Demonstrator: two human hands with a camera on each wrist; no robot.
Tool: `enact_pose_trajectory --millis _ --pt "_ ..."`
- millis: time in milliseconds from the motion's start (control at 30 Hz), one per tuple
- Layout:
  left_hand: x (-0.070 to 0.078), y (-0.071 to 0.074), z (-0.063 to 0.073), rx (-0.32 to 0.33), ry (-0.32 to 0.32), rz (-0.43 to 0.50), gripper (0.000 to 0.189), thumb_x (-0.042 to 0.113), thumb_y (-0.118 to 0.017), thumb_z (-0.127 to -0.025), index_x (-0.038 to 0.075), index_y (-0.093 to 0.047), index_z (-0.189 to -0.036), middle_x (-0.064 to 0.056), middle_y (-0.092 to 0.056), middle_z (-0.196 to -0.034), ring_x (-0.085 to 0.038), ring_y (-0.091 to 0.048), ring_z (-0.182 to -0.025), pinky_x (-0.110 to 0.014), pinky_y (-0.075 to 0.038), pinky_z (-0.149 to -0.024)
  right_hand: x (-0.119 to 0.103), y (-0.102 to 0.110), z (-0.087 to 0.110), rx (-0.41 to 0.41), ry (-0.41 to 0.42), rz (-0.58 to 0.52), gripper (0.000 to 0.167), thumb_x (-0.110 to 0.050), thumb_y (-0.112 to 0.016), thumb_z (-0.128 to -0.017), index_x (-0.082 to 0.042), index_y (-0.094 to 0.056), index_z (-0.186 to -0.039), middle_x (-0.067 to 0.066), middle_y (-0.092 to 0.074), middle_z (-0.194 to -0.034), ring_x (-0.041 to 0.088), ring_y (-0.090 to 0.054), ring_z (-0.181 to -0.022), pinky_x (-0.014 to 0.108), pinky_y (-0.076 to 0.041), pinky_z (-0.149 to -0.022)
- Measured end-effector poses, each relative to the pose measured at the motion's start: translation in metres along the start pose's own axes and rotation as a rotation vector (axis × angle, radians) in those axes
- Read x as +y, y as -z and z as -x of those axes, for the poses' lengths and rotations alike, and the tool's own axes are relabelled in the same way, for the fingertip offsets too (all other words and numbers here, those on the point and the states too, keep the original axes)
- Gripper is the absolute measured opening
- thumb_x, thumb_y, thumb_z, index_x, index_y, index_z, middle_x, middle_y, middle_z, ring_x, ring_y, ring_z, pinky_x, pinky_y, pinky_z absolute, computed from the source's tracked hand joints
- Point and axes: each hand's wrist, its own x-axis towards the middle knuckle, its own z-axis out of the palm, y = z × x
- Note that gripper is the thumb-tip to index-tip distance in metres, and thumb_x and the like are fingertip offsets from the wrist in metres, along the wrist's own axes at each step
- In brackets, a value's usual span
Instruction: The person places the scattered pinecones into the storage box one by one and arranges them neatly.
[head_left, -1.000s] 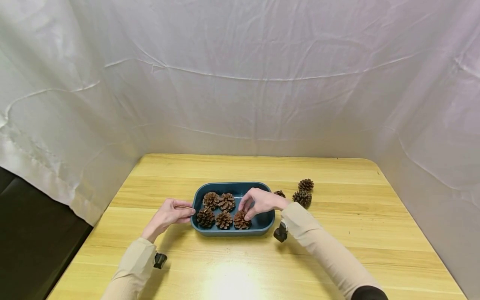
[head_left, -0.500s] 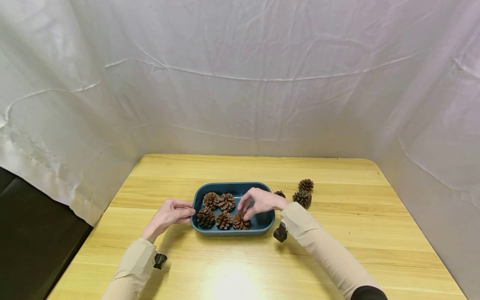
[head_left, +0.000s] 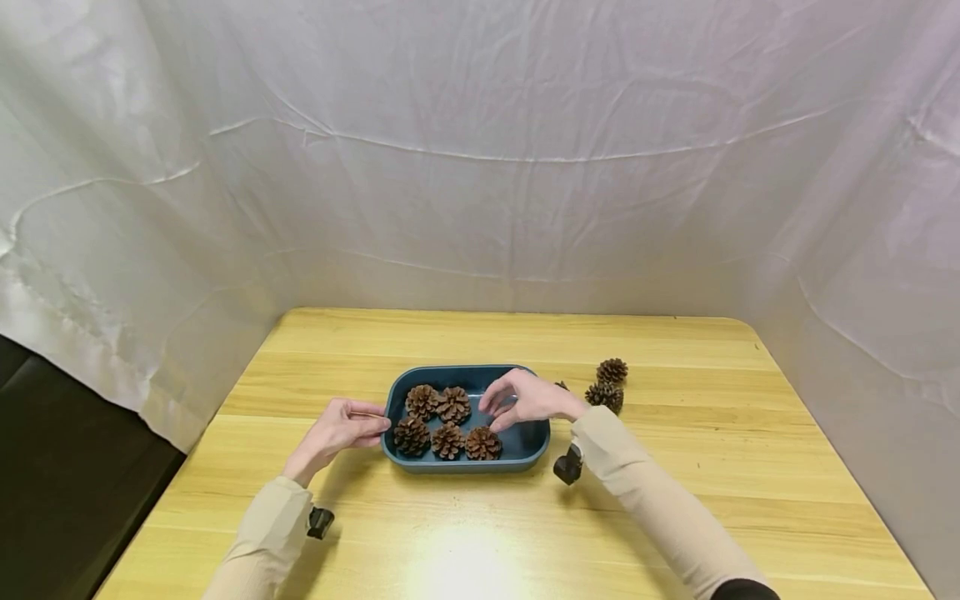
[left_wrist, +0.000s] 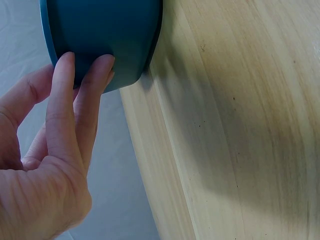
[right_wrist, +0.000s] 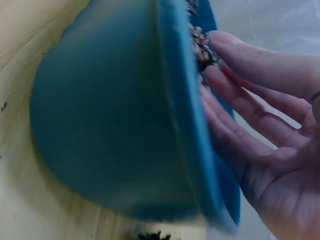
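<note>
A dark blue oblong tub (head_left: 465,467) with rounded corners stands on the table, several brown pine cones inside. My left hand (head_left: 341,432) pinches its left end at the rim; in the left wrist view, fingers (left_wrist: 62,100) lie against the tub's outer wall (left_wrist: 110,30). Over the tub's right half is my right hand (head_left: 528,398), fingers loosely bent and holding nothing. Just below its fingertips lies the front-row pine cone (head_left: 482,443), right of the middle pine cone (head_left: 447,442). In the right wrist view the tub's wall (right_wrist: 110,110) partly hides the fingers and cones.
On the wooden table (head_left: 420,333), right of the tub, lie a pine cone (head_left: 612,370) and another pine cone (head_left: 603,396); a third (head_left: 561,385) is mostly hidden behind my right hand. Pale cloth (head_left: 480,183) hangs around the table's back and sides.
My right hand has let go of the front-right pine cone and risen slightly up and to the right. That cone stays in the tub. The left hand keeps its hold unchanged.
</note>
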Motion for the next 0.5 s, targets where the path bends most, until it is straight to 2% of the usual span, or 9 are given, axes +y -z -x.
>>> enact_pose_trajectory --millis 100,233,333,433,500 --pt "0.0 0.0 0.0 -0.002 0.001 0.004 0.047 0.001 -0.066 -0.094 -0.023 -0.051 -0.131 -0.025 -0.074 -0.112 -0.006 -0.073 -0.083 -0.024 -0.065 -0.078 0.004 0.005 0.012 0.102 0.05 -0.049 0.034 -0.003 -0.075 -0.088 0.011 -0.066 -0.118 0.034 -0.065 -0.119 0.042 -0.067 -0.106 0.024 -0.063 -0.089" --pt "-0.001 -0.001 0.0 -0.001 0.0 0.013 0.047 0.001 -0.067 -0.093 -0.023 -0.051 -0.131 -0.021 -0.075 -0.109 -0.006 -0.073 -0.083 -0.023 -0.065 -0.077 0.014 0.015 0.034 0.301 0.048 -0.112 0.037 -0.008 -0.076 -0.088 0.008 -0.065 -0.12 0.034 -0.065 -0.119 0.026 -0.071 -0.101 0.023 -0.062 -0.091" --pt "-0.001 -0.002 -0.001 -0.003 -0.002 0.016 0.047 0.001 -0.067 -0.093 -0.022 -0.051 -0.13 -0.019 -0.076 -0.107 -0.006 -0.073 -0.083 -0.024 -0.065 -0.078 0.026 0.023 0.055 0.491 0.024 -0.167 0.04 -0.009 -0.077 -0.088 0.008 -0.064 -0.122 0.034 -0.065 -0.12 0.01 -0.069 -0.097 0.019 -0.061 -0.09" --pt "-0.001 -0.003 -0.001 -0.006 -0.002 0.017 0.047 0.001 -0.067 -0.093 -0.022 -0.051 -0.131 -0.018 -0.076 -0.107 -0.006 -0.073 -0.083 -0.024 -0.065 -0.078 0.043 0.032 0.075 0.698 0.021 -0.179 0.04 -0.006 -0.076 -0.088 0.011 -0.062 -0.122 0.032 -0.067 -0.117 0.001 -0.067 -0.092 0.014 -0.059 -0.089" --pt "-0.001 -0.003 -0.001 -0.002 -0.001 0.018 0.047 0.001 -0.067 -0.093 -0.022 -0.051 -0.131 -0.019 -0.076 -0.107 -0.007 -0.073 -0.083 -0.024 -0.065 -0.078 0.056 0.038 0.088 0.83 0.02 -0.173 0.039 -0.004 -0.074 -0.089 0.012 -0.062 -0.121 0.022 -0.071 -0.111 -0.003 -0.066 -0.089 0.011 -0.058 -0.087"
